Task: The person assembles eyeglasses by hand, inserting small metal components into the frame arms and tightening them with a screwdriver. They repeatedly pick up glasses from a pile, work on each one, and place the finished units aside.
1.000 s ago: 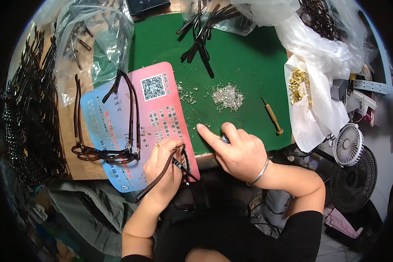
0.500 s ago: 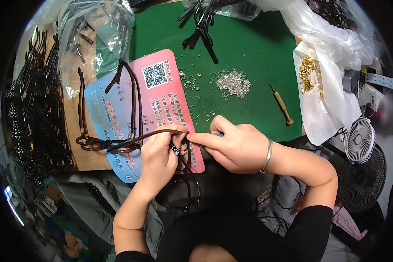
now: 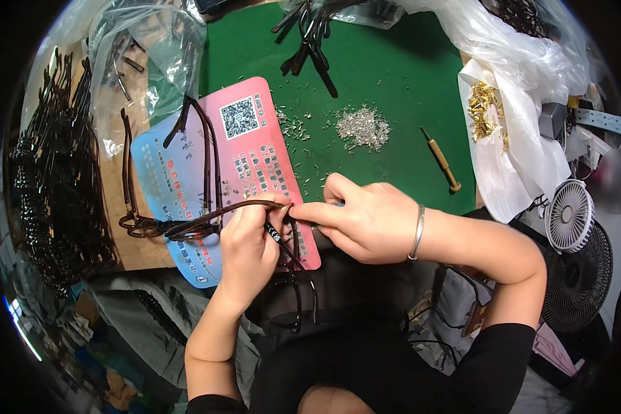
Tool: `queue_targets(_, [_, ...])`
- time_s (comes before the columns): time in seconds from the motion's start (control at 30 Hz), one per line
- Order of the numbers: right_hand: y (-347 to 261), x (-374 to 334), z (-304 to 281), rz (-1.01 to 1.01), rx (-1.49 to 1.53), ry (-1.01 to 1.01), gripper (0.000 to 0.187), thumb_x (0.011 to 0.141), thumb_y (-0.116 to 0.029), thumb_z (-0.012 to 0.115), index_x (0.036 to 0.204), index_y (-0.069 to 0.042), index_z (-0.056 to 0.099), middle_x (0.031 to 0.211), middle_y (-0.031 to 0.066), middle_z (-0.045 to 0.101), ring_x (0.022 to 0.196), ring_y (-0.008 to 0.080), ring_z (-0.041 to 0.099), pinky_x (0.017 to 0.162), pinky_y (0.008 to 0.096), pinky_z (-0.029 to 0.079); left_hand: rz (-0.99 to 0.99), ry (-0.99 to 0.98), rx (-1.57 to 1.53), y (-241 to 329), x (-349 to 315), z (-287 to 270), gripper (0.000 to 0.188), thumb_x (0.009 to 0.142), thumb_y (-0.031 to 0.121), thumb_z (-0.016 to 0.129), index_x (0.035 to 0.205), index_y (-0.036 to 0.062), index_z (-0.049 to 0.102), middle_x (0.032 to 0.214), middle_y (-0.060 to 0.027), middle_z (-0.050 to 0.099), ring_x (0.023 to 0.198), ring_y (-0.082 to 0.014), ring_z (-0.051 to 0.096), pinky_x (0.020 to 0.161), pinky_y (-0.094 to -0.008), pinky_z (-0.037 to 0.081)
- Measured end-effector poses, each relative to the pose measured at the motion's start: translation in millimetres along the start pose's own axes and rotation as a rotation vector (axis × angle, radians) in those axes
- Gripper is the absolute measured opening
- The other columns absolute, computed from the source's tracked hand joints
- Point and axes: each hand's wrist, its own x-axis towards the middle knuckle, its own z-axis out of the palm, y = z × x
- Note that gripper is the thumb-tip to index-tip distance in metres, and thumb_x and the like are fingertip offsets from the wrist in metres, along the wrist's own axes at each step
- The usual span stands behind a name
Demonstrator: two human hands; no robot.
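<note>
My left hand [image 3: 245, 241] is closed around a dark-brown eyeglass frame. One of its temples [image 3: 217, 216] sticks out to the left over the pad, and other dark parts [image 3: 297, 293] hang below my fingers. At the fingertips of the left hand, my right hand [image 3: 366, 221] presses its index finger against the frame's end. The other fingers of the right hand curl in; a bit of blue shows among them, and what it belongs to is hidden. Just left of the left hand lies another pair of brown glasses [image 3: 142, 226], temples pointing away.
A pink-and-blue printed pad [image 3: 252, 148] lies on the green mat [image 3: 255, 41]. Farther back are a heap of small silver screws [image 3: 363, 129], a brass screwdriver [image 3: 440, 161] and dark temples [image 3: 307, 52]. Gold parts [image 3: 485, 110] sit at right; bundled temples [image 3: 62, 172] fill the left.
The whole view has shifted slightly. Both hands stay at the same spot on the frame, and my right elbow has swung a little outward to the right.
</note>
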Motion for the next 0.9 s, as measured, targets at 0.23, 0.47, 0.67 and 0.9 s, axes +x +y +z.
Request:
queue_targets(0.23, [7, 8, -4, -0.202, -0.355, 0.053, 0.036, 0.073, -0.015, 0.059, 0.108, -0.007, 0.052, 0.079, 0.0111, 0.048, 0.048, 0.0221, 0.057, 0.040, 0.0354, 0.048, 0.098, 0.053, 0.112, -5, -2, 3, 0.032, 0.071, -0.018, 0.043, 0.095, -0.0018, 0.057, 0.072, -0.0081, 0.057, 0.058, -0.0165, 0.058, 0.056, -0.0271, 0.049])
queue_targets(0.47, [7, 10, -2, -0.205, -0.349, 0.069, 0.030, 0.073, -0.014, 0.058, 0.102, -0.005, 0.052, 0.078, 0.0105, 0.048, 0.048, 0.0216, 0.057, 0.039, 0.0349, 0.048, 0.138, 0.057, 0.117, -8, -2, 4, 0.031, 0.073, -0.020, 0.043, 0.095, -0.0032, 0.056, 0.071, -0.0066, 0.057, 0.057, -0.0122, 0.058, 0.055, -0.0251, 0.049])
queue_targets(0.67, [9, 9, 2, -0.202, -0.391, 0.132, 0.026, 0.073, -0.015, 0.058, 0.097, -0.005, 0.054, 0.077, 0.0095, 0.048, 0.049, 0.0200, 0.057, 0.040, 0.0336, 0.048, 0.182, 0.121, 0.140, -5, 1, 7, 0.025, 0.072, -0.014, 0.052, 0.091, 0.0001, 0.059, 0.074, -0.0112, 0.059, 0.062, -0.0232, 0.059, 0.057, -0.0315, 0.048])
queue_targets(0.9, [-1, -12, -8, 0.077, -0.343, 0.140, 0.046, 0.076, -0.026, 0.067, 0.116, -0.008, 0.051, 0.088, 0.0114, 0.047, 0.060, 0.0215, 0.060, 0.049, 0.0321, 0.051, 0.219, 0.327, 0.232, 10, 37, 2, 0.024, 0.081, -0.015, 0.047, 0.100, -0.0051, 0.058, 0.083, -0.0108, 0.060, 0.072, -0.0193, 0.060, 0.068, -0.0282, 0.049])
